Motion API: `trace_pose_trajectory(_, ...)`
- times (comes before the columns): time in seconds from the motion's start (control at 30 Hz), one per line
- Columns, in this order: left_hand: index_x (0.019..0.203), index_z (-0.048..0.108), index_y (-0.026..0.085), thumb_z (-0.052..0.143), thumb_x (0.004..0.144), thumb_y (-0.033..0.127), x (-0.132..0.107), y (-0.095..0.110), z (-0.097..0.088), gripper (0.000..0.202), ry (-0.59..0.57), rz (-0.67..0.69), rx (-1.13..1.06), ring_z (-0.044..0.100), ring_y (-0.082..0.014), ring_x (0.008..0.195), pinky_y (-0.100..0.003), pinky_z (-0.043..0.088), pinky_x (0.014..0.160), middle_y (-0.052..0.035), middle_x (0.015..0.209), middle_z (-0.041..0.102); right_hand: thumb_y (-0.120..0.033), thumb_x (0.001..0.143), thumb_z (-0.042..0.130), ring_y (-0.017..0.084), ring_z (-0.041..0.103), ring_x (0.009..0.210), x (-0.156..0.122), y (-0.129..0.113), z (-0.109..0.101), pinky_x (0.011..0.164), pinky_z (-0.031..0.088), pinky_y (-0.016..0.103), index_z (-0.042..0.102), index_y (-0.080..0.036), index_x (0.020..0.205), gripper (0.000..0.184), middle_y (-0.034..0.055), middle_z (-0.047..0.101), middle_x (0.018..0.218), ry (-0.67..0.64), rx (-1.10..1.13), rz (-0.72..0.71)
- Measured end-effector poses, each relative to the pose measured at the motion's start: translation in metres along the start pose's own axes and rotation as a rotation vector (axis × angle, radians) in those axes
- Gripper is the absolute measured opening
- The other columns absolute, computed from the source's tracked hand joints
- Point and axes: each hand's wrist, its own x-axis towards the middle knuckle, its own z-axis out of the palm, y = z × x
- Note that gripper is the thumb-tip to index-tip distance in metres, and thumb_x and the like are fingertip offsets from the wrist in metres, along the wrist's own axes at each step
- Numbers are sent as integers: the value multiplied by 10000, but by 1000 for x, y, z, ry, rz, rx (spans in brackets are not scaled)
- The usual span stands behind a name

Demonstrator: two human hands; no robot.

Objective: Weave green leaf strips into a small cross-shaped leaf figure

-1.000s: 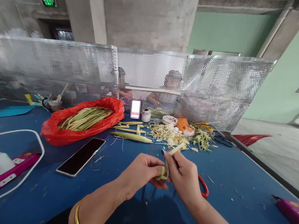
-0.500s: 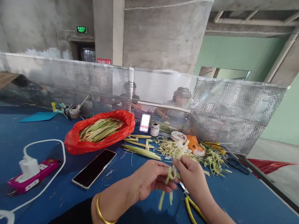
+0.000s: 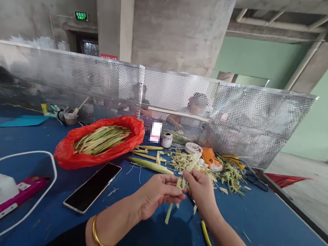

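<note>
My left hand (image 3: 163, 193) grips a small knot of folded, pale green leaf strips (image 3: 179, 183) between thumb and fingers. Some ends dangle below it, one long strip reaching down toward the blue table. Close on its right, my right hand (image 3: 201, 189) pinches a wider pale strip (image 3: 194, 161) that sticks up above the fingers. The fingertips of both hands nearly meet at the knot. Beneath my right forearm lies a tool with a yellow handle (image 3: 208, 238), its other parts mostly covered. A gold bangle (image 3: 96, 234) circles my left wrist.
A red plastic bag (image 3: 63, 155) holds long leaf strips (image 3: 103, 139). Nearby lie a black phone (image 3: 93, 187), a magenta power strip (image 3: 12, 199), and a long green leaf (image 3: 151, 165). Cut scraps (image 3: 230, 176), a tape roll (image 3: 193, 148) and a perforated metal screen (image 3: 245, 117) stand behind; people sit beyond.
The view has turned, so the table things sit further left or shifted. Both hands have moved slightly left, still on the strips; my right forearm covers more of the yellow-handled tool.
</note>
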Motion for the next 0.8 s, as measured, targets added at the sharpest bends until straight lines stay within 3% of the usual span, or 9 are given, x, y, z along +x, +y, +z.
trace_pose_trajectory(0.23, 890, 742, 123, 789, 638, 294, -3, -7, 8, 308, 201, 180, 138, 614, -123, 626, -197, 459, 515, -70, 785, 710, -513, 801, 534, 84, 358, 331, -6, -9, 1, 336, 247, 210, 527, -191, 646, 357, -67, 443, 424, -59, 81, 93)
trace_pose_trajectory(0.37, 902, 744, 136, 753, 665, 249, -2, 5, -1, 262, 315, 241, 138, 588, -115, 609, -182, 414, 461, -58, 758, 702, -480, 777, 574, 111, 502, 371, -11, -24, -10, 388, 364, 224, 575, -173, 952, 353, -45, 589, 567, -248, 95, 156)
trace_pose_trajectory(0.5, 905, 738, 135, 741, 675, 236, 0, 13, -8, 252, 360, 276, 114, 579, -107, 596, -179, 415, 456, -52, 742, 688, -396, 753, 601, 134, 583, 461, -16, -41, -25, 501, 473, 272, 565, -180, 1170, 471, -17, 653, 658, -425, 73, 23)
trace_pose_trajectory(0.63, 878, 709, 119, 722, 692, 259, 1, 12, -10, 232, 338, 281, 171, 588, -121, 583, -200, 444, 469, -29, 660, 647, -369, 803, 556, 164, 660, 639, -21, -49, -31, 627, 525, 297, 717, -200, 959, 281, 47, 717, 776, -594, 158, -3)
trace_pose_trajectory(0.8, 848, 624, 123, 742, 669, 251, 3, 7, -8, 249, 314, 276, 146, 589, -114, 554, -221, 471, 500, -32, 674, 672, -283, 802, 625, 167, 632, 698, -21, -42, -28, 647, 502, 282, 742, -230, 871, 146, 27, 699, 772, -443, 8, -322)
